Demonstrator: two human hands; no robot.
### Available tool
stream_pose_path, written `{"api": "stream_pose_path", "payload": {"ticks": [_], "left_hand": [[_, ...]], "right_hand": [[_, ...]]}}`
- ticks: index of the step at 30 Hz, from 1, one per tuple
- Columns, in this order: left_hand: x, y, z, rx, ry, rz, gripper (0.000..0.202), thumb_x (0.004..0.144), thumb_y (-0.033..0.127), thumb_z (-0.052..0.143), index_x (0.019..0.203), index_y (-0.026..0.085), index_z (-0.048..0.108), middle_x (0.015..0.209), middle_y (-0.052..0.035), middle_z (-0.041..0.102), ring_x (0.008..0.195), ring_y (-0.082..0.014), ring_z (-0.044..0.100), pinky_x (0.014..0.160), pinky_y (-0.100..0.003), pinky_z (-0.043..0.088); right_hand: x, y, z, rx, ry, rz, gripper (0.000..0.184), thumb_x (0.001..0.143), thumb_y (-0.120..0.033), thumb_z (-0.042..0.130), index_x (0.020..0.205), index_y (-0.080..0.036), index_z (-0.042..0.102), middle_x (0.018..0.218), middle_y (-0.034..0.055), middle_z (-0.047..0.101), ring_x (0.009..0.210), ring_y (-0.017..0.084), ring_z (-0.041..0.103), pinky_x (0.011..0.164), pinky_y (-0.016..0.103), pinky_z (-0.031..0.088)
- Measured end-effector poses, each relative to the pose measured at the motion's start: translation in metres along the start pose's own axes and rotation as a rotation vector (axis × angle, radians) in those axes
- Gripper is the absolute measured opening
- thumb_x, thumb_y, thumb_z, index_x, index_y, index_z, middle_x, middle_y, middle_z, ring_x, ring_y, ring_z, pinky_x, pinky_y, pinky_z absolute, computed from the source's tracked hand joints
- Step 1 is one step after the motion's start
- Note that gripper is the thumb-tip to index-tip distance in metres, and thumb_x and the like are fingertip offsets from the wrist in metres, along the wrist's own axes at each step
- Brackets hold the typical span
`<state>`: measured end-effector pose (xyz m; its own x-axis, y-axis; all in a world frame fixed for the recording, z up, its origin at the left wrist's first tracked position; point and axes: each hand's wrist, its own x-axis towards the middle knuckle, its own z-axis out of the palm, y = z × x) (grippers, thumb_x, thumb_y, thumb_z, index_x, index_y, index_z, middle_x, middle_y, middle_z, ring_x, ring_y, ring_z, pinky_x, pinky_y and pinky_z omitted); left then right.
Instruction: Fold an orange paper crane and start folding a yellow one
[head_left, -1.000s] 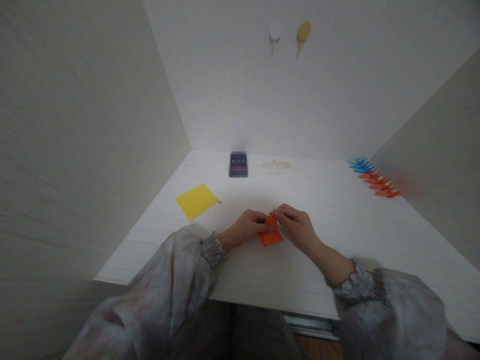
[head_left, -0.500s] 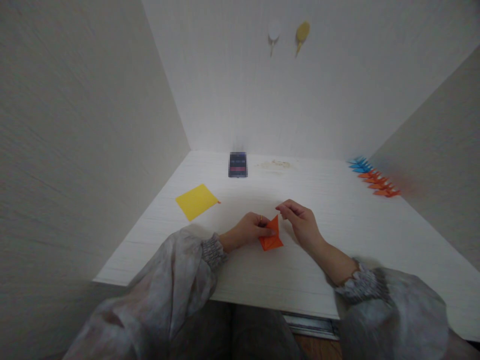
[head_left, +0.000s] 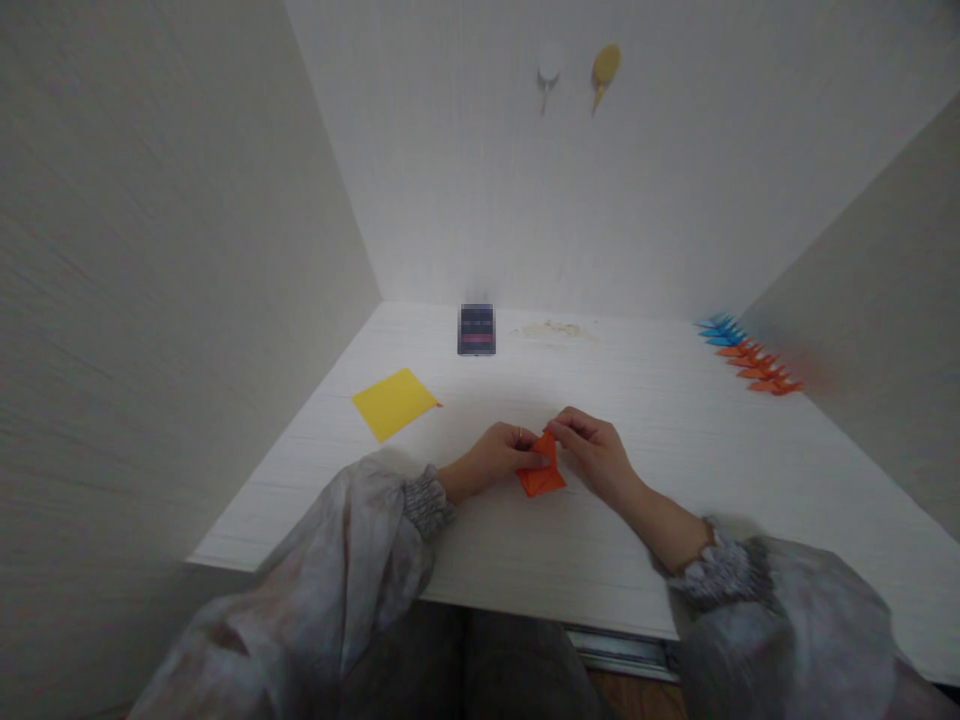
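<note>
A partly folded piece of orange origami paper (head_left: 541, 482) is held just above the white table, near its front middle. My left hand (head_left: 501, 455) grips it from the left, thumb on top and the other fingers mostly hidden behind. At the paper's upper tip, my right hand (head_left: 592, 445) pinches with thumb and forefinger. To the left lies a stack of yellow paper squares (head_left: 394, 403), with a small orange bit sticking out at its right corner.
Several folded blue paper pieces (head_left: 720, 330) and orange paper pieces (head_left: 761, 367) stand in a row by the right wall. A dark, blurred phone-like device (head_left: 477, 330) lies at the back. Two hooks, one yellow (head_left: 605, 68), are on the back wall. White panels enclose the table.
My right hand has moved slightly left and now pinches the upper tip of the orange paper, from which it was apart before. My left hand keeps its hold.
</note>
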<state>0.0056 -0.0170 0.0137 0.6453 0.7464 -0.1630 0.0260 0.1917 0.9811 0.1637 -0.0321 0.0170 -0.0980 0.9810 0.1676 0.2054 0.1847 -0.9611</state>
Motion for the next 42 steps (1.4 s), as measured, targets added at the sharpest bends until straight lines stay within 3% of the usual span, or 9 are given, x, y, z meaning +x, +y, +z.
{"api": "stream_pose_path", "payload": {"ticks": [8, 14, 24, 37, 42], "left_hand": [[0.001, 0.001, -0.001, 0.005, 0.017, -0.015, 0.02, 0.059, 0.028, 0.064, 0.071, 0.011, 0.065, 0.063, -0.0003, 0.06, 0.055, -0.0083, 0.049, 0.056, -0.021, 0.036], [-0.001, -0.001, -0.001, -0.034, -0.021, -0.061, 0.022, 0.057, 0.027, 0.065, 0.07, 0.01, 0.064, 0.064, -0.0014, 0.061, 0.055, -0.0095, 0.051, 0.056, -0.021, 0.038], [-0.005, 0.001, -0.001, -0.063, -0.059, -0.063, 0.02, 0.055, 0.027, 0.067, 0.066, 0.01, 0.063, 0.06, -0.0003, 0.059, 0.052, -0.0074, 0.049, 0.053, -0.02, 0.035], [-0.009, 0.0, -0.001, -0.094, -0.101, -0.057, 0.02, 0.055, 0.025, 0.069, 0.069, 0.011, 0.064, 0.064, 0.0, 0.061, 0.055, -0.0078, 0.051, 0.056, -0.02, 0.037], [-0.009, 0.0, -0.001, -0.113, -0.102, -0.044, 0.02, 0.057, 0.025, 0.068, 0.07, 0.011, 0.064, 0.066, -0.0005, 0.061, 0.056, -0.0081, 0.052, 0.057, -0.02, 0.038]], "right_hand": [[-0.001, -0.007, 0.001, -0.039, 0.008, -0.069, 0.022, 0.078, -0.035, 0.047, 0.062, -0.02, 0.052, 0.059, -0.001, 0.045, 0.059, 0.013, 0.042, 0.056, 0.025, 0.034], [0.002, -0.005, -0.001, 0.019, 0.071, -0.08, 0.019, 0.078, -0.036, 0.047, 0.073, -0.02, 0.058, 0.06, -0.0005, 0.045, 0.06, 0.013, 0.043, 0.058, 0.026, 0.035], [0.001, 0.001, 0.0, 0.316, -0.128, 0.098, 0.018, 0.068, -0.034, 0.061, 0.073, -0.019, 0.055, 0.067, -0.0017, 0.05, 0.058, 0.01, 0.045, 0.056, 0.025, 0.036], [0.0, -0.002, -0.002, 0.327, -0.192, 0.064, 0.016, 0.067, -0.033, 0.061, 0.064, -0.019, 0.054, 0.069, 0.0, 0.047, 0.065, 0.012, 0.045, 0.062, 0.026, 0.038], [-0.001, -0.001, 0.001, 0.388, -0.183, 0.085, 0.016, 0.067, -0.034, 0.061, 0.07, -0.02, 0.054, 0.074, 0.0004, 0.05, 0.062, 0.012, 0.046, 0.06, 0.026, 0.039]]}}
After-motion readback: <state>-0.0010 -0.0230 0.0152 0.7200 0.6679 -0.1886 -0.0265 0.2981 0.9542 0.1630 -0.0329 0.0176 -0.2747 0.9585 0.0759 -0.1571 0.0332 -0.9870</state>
